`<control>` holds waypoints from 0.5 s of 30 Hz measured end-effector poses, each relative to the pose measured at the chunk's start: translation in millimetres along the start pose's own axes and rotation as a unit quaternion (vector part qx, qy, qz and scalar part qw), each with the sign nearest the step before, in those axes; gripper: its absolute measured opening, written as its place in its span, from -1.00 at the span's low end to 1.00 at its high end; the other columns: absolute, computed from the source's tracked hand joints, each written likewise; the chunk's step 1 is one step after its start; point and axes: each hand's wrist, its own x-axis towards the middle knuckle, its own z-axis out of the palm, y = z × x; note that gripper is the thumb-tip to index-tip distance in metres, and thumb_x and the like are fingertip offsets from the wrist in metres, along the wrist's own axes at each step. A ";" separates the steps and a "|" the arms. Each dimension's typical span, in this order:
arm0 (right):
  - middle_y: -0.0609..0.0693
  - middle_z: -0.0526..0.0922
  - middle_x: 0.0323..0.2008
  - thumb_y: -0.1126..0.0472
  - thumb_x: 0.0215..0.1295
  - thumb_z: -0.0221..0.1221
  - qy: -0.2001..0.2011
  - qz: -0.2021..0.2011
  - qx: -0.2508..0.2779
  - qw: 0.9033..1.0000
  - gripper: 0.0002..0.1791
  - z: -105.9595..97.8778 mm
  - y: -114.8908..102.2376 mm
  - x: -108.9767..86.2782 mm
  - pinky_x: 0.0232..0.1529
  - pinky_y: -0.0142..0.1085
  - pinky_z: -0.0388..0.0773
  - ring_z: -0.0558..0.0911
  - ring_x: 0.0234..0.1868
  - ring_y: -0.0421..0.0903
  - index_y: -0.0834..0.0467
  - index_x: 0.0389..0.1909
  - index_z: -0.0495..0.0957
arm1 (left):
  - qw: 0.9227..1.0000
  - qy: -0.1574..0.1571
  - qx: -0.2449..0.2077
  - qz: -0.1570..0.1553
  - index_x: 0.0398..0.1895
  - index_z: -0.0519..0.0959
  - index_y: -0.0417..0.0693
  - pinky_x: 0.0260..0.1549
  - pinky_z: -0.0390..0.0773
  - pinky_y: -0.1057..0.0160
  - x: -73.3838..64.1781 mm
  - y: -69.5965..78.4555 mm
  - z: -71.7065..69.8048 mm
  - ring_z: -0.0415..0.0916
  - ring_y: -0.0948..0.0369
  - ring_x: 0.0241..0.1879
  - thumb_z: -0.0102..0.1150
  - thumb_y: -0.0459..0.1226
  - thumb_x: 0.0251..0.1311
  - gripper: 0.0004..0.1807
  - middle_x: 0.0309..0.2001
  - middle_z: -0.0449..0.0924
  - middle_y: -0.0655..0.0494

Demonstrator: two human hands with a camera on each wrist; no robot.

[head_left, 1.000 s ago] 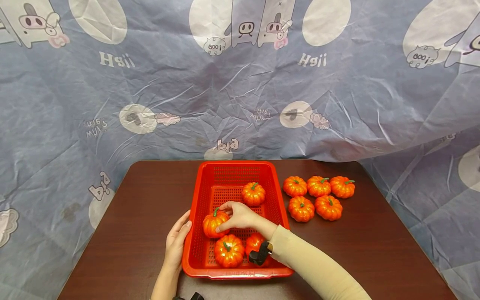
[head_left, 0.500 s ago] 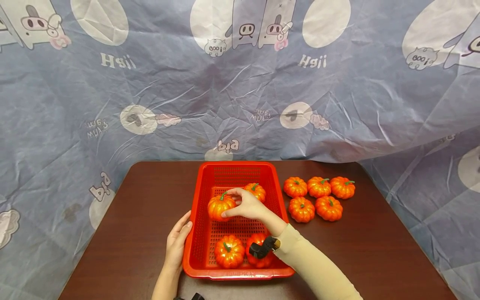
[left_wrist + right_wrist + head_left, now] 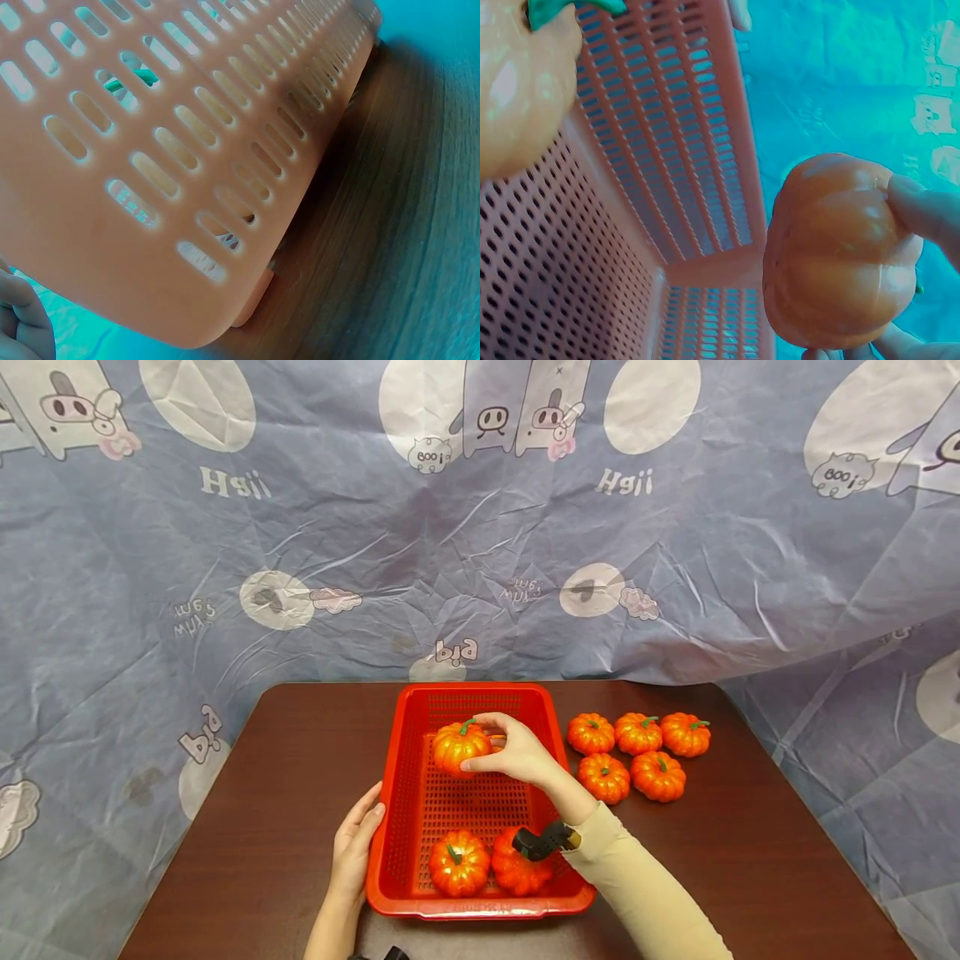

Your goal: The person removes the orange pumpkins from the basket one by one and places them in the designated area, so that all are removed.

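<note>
Apparently I'm midway, with five pumpkins (image 3: 637,734) on the table (image 3: 315,735), at least two pumpkins (image 3: 459,867) in the basket (image 3: 480,907), my right hand (image 3: 521,755) gripping another pumpkin (image 3: 456,752) over it, my left hand's (image 3: 352,843) relaxed fingers against its side.

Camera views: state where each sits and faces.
Head: on the head, facing forward, down at the basket; left hand, right hand, forearms show.
Left wrist: on that wrist, facing the basket's slotted side; left hand barely shows.
Right wrist: on that wrist, facing the held pumpkin and basket; right hand partly shows.
Head and right wrist share that pumpkin.
</note>
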 end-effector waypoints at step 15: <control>0.10 0.35 0.24 0.11 -0.12 0.47 0.083 0.014 0.003 0.996 -0.14 -49.8 4.8 -22.1 0.17 -0.02 0.35 0.41 0.16 0.18 0.16 0.26 0.33 | 1.000 -0.003 0.001 0.002 0.34 0.20 -0.31 -0.18 0.59 0.20 0.2 -0.3 0.0 0.55 0.17 -0.14 -0.12 -0.34 0.41 -0.52 -0.01 0.54 -0.03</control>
